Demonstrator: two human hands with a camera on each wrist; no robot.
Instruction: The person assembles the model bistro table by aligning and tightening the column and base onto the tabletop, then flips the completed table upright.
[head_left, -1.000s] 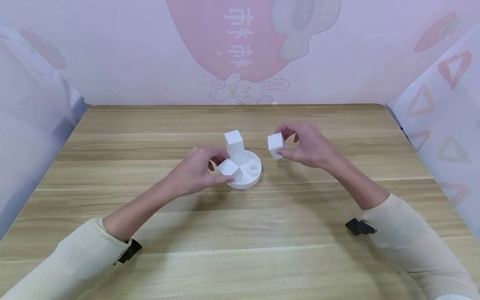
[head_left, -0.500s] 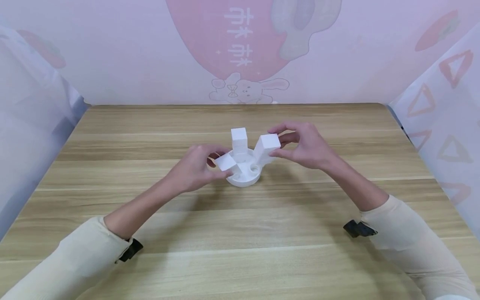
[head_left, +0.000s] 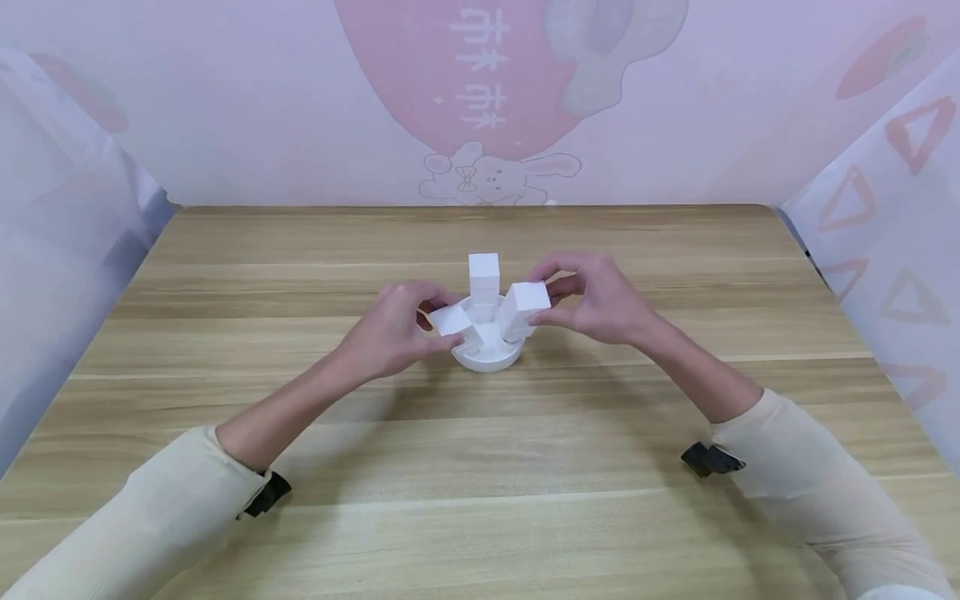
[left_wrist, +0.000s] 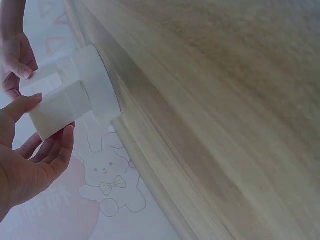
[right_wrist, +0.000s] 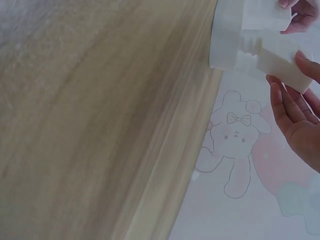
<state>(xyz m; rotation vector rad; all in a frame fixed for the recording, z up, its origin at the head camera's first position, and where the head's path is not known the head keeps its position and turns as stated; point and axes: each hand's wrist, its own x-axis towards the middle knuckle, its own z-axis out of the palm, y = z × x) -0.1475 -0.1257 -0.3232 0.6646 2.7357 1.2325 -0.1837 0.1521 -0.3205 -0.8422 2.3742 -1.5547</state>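
A round white base with a raised rim sits on the table. One white square block stands upright at its back, touched by neither hand. My left hand pinches a second white square block between thumb and fingers, tilted outward at the base's left side. My right hand pinches a third white square block, tilted at the base's right side. In the right wrist view a threaded end shows between this block and the base. How deep it sits in the base I cannot tell.
A wooden table lies under everything. A pale printed sheet with a rabbit drawing rises behind its far edge. White sheets hang at both sides. A black strap is on the left sleeve.
My right hand has brought its block left and turned it upward, from beside the base to over its right side. The base and upright block have shifted slightly. My left hand still holds its block.
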